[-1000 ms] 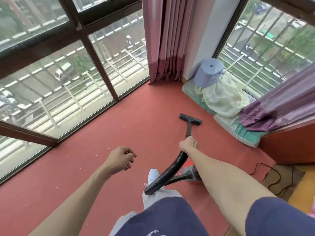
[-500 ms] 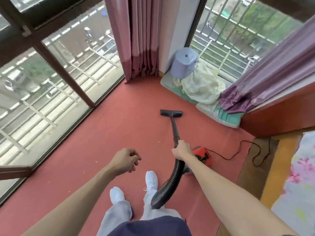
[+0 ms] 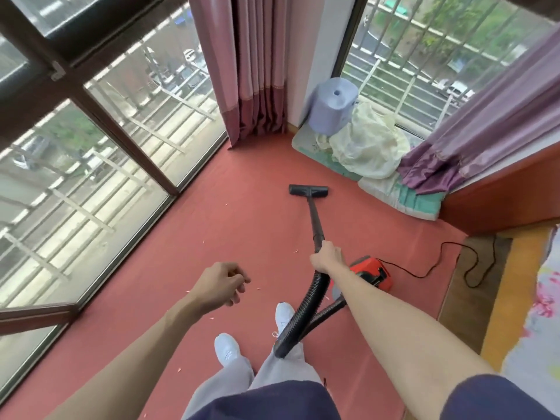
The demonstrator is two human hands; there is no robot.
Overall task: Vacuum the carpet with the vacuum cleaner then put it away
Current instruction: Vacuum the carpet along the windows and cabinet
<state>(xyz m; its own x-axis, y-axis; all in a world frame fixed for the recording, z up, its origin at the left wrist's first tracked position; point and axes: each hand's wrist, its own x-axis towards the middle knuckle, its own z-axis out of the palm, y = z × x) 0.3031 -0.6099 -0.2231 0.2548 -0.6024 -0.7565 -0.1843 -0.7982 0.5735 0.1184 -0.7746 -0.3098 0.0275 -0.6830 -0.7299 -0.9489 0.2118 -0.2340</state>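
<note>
Red carpet, glazed corner room. Vacuuming step, mid-floor; putting away not yet due. Floor head flat on carpet at 12 o'clock, wand gripped by right hand, hose trailing back to red vacuum body at 3 o'clock. Left hand free, loosely curled, holding nothing. Next: sweep toward scattered crumbs at 10 o'clock. Obstacles: cord at 3, cushions and curtain at 1–2.

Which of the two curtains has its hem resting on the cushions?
The lilac curtain on the right; its hem lies on the cushions. The pink curtain hangs straight in the corner.
</note>
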